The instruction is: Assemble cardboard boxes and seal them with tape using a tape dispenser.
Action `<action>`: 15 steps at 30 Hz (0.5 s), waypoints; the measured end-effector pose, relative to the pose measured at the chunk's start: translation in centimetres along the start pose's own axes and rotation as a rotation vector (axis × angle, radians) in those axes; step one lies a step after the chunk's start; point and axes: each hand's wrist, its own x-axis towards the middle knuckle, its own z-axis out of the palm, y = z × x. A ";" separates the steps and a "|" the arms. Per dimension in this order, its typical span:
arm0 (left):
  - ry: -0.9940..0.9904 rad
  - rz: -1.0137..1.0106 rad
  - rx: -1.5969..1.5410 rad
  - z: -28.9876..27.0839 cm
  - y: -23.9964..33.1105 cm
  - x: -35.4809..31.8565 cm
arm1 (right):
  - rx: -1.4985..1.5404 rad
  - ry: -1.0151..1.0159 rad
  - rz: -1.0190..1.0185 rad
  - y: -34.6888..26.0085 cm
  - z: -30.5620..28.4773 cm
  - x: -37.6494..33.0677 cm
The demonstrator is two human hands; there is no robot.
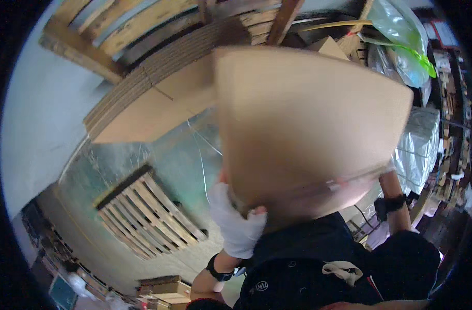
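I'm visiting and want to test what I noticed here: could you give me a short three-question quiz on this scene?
1. True or false: the left hand, in a white glove, grips the lower edge of the cardboard sheet.
2. What lies on the floor to the left of the person? A) a wooden pallet B) a metal ladder C) a blue barrel
3. Fill in: on the right wrist sits a black ____.

Key
1. True; the sheet is blurred, and the right hand itself is hidden behind it.
2. A, the wooden pallet, below the stack of flat cardboard.
3. Band, perhaps a watch.
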 end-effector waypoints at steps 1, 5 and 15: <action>-0.017 0.185 -0.024 1.7 1.3 0.5 | 0.038 0.037 -0.034 -1.1 1.8 3.9; -0.054 0.646 -0.161 7.4 5.6 2.4 | 0.133 0.107 -0.080 2.2 -7.7 -5.2; -0.235 0.771 0.045 31.2 7.1 18.4 | 0.297 0.357 -0.052 8.5 -1.7 1.5</action>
